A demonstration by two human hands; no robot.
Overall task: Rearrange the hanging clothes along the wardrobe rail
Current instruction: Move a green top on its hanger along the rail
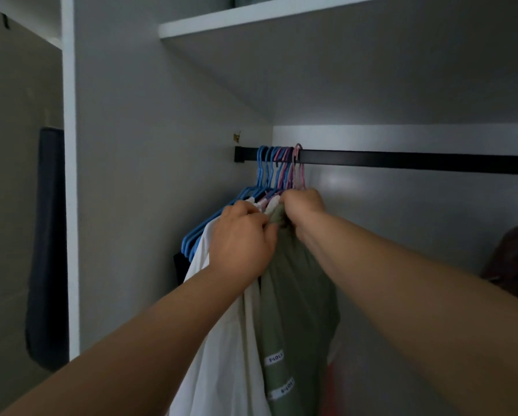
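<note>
Two bare forearms, no sleeves in view; left hand (241, 238), right hand (304, 207) bare, ungloved, no rings or watch seen.

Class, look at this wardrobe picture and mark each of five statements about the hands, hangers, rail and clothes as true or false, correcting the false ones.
1. The hangers are bunched at the left end of the black rail. True.
2. The right hand hangs idle, away from the clothes. False: it grips the top of the green garment just under the hangers.
3. The left hand is on the clothes beside the white garment. True.
4. All the hangers are red. False: they are blue and pink.
5. The rail to the right of the hangers is packed with clothes. False: that stretch is bare.
</note>
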